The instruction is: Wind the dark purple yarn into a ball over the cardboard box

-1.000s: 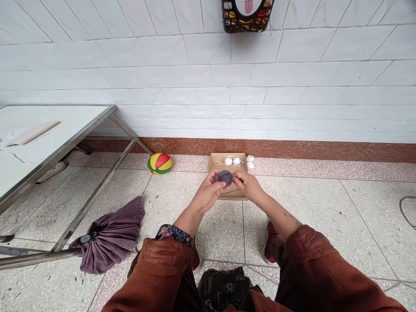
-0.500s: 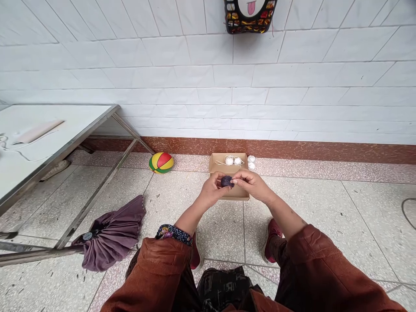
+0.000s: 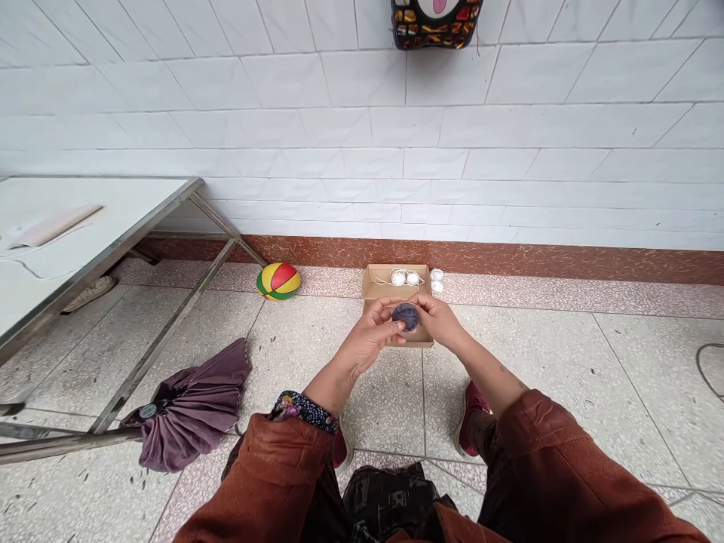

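Observation:
A small dark purple-grey ball of yarn (image 3: 406,317) is held up in front of me, above a cardboard box. My left hand (image 3: 378,326) grips it from the left, thumb across its front. At its upper right side, the fingers of my right hand (image 3: 438,320) are pinched together against the ball; whether they also hold a loose strand is too small to tell. Below and behind my hands lies the open brown cardboard box (image 3: 370,279). Two white balls of yarn (image 3: 399,277) with loose strands lie in its far part.
More white yarn balls (image 3: 437,280) sit on the floor right of the box. A colourful ball (image 3: 278,281) rests near the wall. At left stand a metal-framed table (image 3: 130,204) and a folded purple umbrella (image 3: 197,411). A patterned bag (image 3: 435,30) hangs on the wall.
The dark yarn ball has turned and moved slightly right, and more of its face shows. My right hand's fingers have shifted to its upper right edge. The view has tilted slightly.

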Demonstrator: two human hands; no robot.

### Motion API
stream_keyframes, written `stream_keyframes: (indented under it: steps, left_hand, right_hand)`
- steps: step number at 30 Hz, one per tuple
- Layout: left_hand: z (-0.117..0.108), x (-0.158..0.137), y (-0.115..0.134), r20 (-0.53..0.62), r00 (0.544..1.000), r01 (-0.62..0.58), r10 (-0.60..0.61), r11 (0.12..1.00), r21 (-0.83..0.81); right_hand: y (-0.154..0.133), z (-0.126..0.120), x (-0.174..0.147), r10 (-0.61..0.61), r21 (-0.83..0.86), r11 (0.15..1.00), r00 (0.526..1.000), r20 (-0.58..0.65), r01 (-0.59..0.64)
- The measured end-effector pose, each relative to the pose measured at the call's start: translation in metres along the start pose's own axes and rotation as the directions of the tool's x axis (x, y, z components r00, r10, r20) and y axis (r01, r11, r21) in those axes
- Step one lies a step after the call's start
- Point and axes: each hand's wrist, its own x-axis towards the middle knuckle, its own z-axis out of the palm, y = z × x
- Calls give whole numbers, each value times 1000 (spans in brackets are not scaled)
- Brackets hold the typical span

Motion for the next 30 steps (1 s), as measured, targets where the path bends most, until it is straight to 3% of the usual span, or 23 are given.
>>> stream_keyframes:
  steps: [8,12,15,19,22,24,28,30]
  left_hand:
    - [-7,-4,3,33,998,60,-57,992,-108]
    - [-13,-1,4,-47,998,31,-38,991,-131]
    - [-20,5,5,-173,985,-14,7,999,-39]
    - [-27,11,1,-268,958,-35,105,967,252]
    - [-27,13,-6,-214,966,-43,144,909,415]
    - [-25,11,-9,-118,986,-56,118,901,429]
    - [-17,4,-7,117,991,-95,61,947,308]
    - [-13,2,-3,147,987,-100,72,975,196]
  right_hand:
    - [9,9,-5,-47,-178,982,996,74,59]
    - [12,10,-7,-65,-252,964,993,100,89]
    - [3,8,-12,-107,-230,962,977,183,149]
    - [-16,1,-18,-206,-111,961,922,329,255]
    - [-25,-6,-17,-263,-93,951,929,261,295]
    - [-25,-10,-13,-293,-109,944,943,158,311]
    - [-11,-11,-3,-267,-171,950,964,3,263]
    - [-3,-7,-1,-214,-181,961,977,-13,208]
